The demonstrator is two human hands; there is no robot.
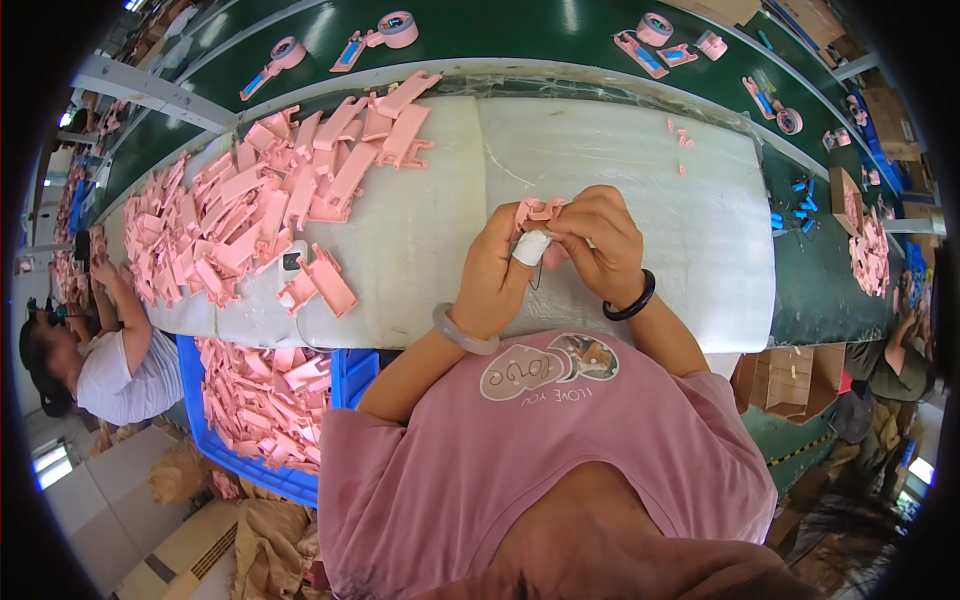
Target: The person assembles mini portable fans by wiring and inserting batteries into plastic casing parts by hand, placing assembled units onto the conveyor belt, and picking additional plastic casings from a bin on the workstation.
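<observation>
Close in front of my chest, both hands grip a small pink plastic part (538, 209) between the fingertips. My left hand (492, 275) is closed on its left side, with a white wrapping (531, 248) around one digit. From the right, my right hand (608, 243) pinches the same part, fingers curled over it. Most of the part is hidden by the fingers. Left of my hands, a big heap of pink plastic housings (235, 205) covers the padded white table surface (430, 270). A few housings (325, 283) lie at the heap's near edge, by a small white-and-black object (293, 262).
A blue bin (205, 430) full of pink parts stands below the table's left edge. Beyond the table runs a green conveyor (500, 35) carrying pink assemblies (640, 52). Small pink pieces (682, 140) lie far right, blue cylinders (803, 200) beyond. Co-workers (125, 360) sit at both sides.
</observation>
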